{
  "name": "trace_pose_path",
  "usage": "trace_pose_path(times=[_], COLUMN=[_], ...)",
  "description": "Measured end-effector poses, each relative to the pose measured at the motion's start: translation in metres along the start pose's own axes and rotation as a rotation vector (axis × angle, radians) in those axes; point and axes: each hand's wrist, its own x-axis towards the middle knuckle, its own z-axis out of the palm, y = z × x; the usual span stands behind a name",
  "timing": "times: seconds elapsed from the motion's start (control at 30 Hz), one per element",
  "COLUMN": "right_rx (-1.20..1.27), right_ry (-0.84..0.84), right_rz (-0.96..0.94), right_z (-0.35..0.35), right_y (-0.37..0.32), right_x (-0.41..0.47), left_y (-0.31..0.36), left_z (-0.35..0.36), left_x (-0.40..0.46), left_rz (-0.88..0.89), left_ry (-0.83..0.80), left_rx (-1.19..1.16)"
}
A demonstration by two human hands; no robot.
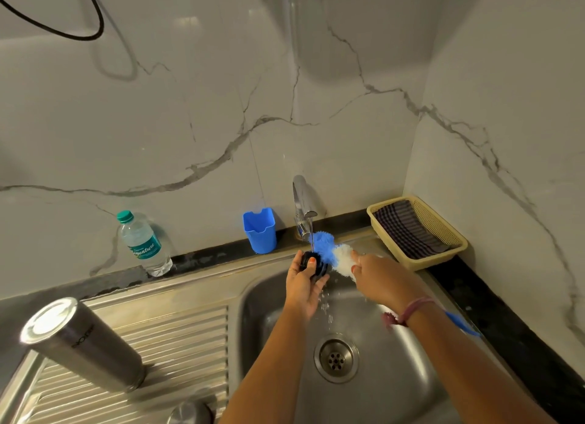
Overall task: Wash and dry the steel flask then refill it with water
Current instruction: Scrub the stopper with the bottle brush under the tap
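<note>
Steel cylindrical flask (82, 344) is standing upside down on the draining board (washed, we judge). We are gripping its round black lid (311, 265) in our left hand (302, 282), our right hand (375, 273) clasping the blue-and-white bottle brush (332, 249), scrubbing under the running tap (303, 202); rinsing comes next.

Under the running tap (304, 203), the left hand (302, 281) grips a dark flask lid (313, 265) while the right hand (378, 274) presses a blue-and-white bottle brush (332, 252) against it — the steel flask (82, 344) stands inverted on the sink's (395, 392) drainboard (177, 338).
</note>
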Motion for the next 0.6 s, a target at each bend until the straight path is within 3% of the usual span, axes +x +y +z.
trace_pose_path(times=[0.13, 0.27, 0.6], right_rx=[0.000, -0.011, -0.030], right_ry=[0.032, 0.062, -0.018], right_rz=[-0.052, -0.029, -0.068], right_z=[-0.002, 0.001, -0.008], right_y=[0.006, 0.002, 0.008], right_x=[-0.013, -0.011, -0.017], left_y=[0.007, 0.007, 0.008], left_z=[-0.003, 0.000, -0.009], left_x=[0.005, -0.002, -0.002], left_rz=[-0.021, -0.060, -0.062], left_ry=[0.062, 0.007, -0.019], left_rx=[-0.030, 0.001, 0.061])
